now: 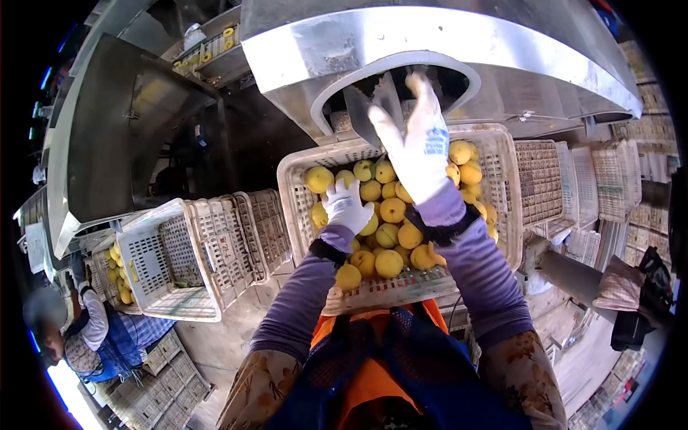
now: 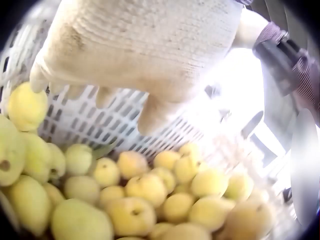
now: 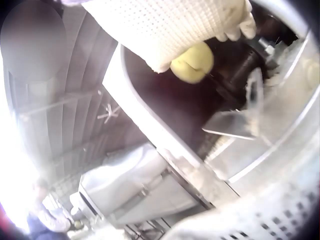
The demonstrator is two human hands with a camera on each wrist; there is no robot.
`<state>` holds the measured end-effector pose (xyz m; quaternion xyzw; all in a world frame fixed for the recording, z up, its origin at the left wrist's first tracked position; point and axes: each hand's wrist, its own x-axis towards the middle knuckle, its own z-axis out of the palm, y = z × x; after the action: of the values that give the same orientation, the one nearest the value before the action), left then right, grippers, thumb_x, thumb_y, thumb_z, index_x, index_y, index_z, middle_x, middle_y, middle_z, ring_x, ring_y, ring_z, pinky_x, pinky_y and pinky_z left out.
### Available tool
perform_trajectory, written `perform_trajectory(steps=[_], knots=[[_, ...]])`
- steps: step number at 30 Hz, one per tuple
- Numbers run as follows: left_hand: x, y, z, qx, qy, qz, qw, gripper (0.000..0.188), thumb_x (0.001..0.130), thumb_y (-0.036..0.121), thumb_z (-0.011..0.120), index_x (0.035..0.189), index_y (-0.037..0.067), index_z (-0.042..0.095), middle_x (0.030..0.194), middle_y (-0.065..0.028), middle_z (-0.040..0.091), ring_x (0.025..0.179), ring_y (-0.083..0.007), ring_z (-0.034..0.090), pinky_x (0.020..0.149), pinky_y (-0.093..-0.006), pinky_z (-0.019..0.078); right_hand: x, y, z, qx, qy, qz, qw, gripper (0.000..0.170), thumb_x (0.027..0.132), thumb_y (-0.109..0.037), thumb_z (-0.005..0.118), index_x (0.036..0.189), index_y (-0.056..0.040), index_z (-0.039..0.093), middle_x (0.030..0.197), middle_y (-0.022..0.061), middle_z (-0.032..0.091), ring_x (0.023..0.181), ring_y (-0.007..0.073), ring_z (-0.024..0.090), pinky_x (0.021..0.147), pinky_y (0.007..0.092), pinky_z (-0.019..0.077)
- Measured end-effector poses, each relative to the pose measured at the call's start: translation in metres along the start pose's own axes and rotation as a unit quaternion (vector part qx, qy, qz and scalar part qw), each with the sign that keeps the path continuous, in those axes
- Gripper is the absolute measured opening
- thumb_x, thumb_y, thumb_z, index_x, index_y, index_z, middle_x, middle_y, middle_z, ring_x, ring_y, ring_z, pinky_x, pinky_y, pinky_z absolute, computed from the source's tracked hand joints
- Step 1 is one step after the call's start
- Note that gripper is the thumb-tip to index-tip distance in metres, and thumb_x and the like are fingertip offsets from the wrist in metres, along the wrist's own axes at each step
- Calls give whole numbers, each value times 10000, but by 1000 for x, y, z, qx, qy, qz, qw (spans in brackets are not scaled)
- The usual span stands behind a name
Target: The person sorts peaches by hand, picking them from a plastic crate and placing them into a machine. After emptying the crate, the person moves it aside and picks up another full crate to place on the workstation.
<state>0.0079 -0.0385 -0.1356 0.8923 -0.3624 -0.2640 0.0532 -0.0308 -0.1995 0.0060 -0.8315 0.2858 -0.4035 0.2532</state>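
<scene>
Yellow-green fruits (image 1: pixel 387 236) fill a white plastic crate (image 1: pixel 509 179). My gloved left hand (image 1: pixel 345 208) is over the fruits on the crate's left side; the left wrist view shows its fingers pointing down, one fingertip by a yellow fruit (image 2: pixel 28 107). At the oval opening (image 1: pixel 468 79) of a metal machine, my gloved right hand (image 1: pixel 419 140) reaches in with thumb and fingers spread. Beneath that hand, a yellow fruit (image 3: pixel 192 62) is near the thumb, beside metal parts inside the opening. Whether the hand touches it is unclear.
Empty-looking white crates (image 1: pixel 208 251) stand to the left, and stacked crates (image 1: pixel 537 183) to the right. A metal flap (image 1: pixel 365 115) juts from the opening. A person (image 1: pixel 93 322) is at the lower left beside a crate of fruit (image 1: pixel 118 276).
</scene>
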Motion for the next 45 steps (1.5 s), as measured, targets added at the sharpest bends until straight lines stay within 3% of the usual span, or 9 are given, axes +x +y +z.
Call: perform_trajectory(steps=[4,9,15,18,21,28,38,42,45], knots=[[10,-6,58,192,-199,171,946,477,834,316,649,1283,177,570,1186,-122,628,1154,-300,580,917,-498,446,-72,39,-10,-166,-309,54,935,247,887,-196,647,1099,-70,648,954,115,673,875,218,680,782,372,531],[14,-4,85,217,-183,159,945,456,825,322,681,1232,140,583,1209,-110,598,1097,-281,617,942,-480,447,-153,83,49,-405,-670,-146,605,479,948,-236,541,1409,-116,496,1347,76,571,1451,284,305,1152,594,207],[0,-7,18,-288,-117,-59,949,684,778,320,785,1339,58,493,1272,-139,576,1156,-273,599,965,-418,473,-160,112,78,-355,-731,-178,554,659,835,-358,669,1403,-77,487,1295,124,591,1292,309,507,1181,544,199],[-34,-28,-16,-737,-98,-159,650,793,828,454,770,1437,86,420,1385,-97,514,1293,-258,497,1059,-580,398,-146,103,51,-214,-661,1,719,725,756,-355,733,1357,-31,489,1265,187,579,1268,346,514,1166,441,278],[-61,-30,-25,-842,-145,-75,514,805,842,573,701,1440,110,426,1418,-101,488,1315,-322,467,1067,-648,369,-108,55,3,173,-524,292,781,806,757,-331,765,1388,33,419,1373,250,499,1291,366,488,1102,368,382],[-82,12,-123,-927,-242,-9,288,793,830,737,583,1361,153,509,1353,-133,545,1255,-342,515,1060,-637,388,-71,-16,-86,233,-347,20,908,939,666,-194,851,1466,-27,388,1374,239,489,1275,413,495,1088,456,403],[-57,41,-182,-945,-246,8,217,748,882,706,549,1279,74,513,1256,-184,587,1151,-377,588,1040,-542,457,-25,-60,-111,190,-233,-231,925,891,606,-24,828,1402,-75,433,1354,225,480,1266,462,501,1005,498,465],[-61,50,-185,-909,-62,-109,399,903,886,761,450,1276,-54,454,1299,-303,528,1273,-442,505,1096,-604,388,-36,-58,-87,175,-103,62,977,868,631,-235,867,1349,-9,434,1192,227,518,1067,391,561,907,470,492],[-55,28,-154,-905,-157,-122,376,931,864,803,415,1250,-41,496,1310,-303,544,1275,-444,517,1101,-595,374,-15,-25,-12,15,25,64,998,824,653,-352,858,1269,9,447,1173,218,529,1077,394,541,963,499,433]])
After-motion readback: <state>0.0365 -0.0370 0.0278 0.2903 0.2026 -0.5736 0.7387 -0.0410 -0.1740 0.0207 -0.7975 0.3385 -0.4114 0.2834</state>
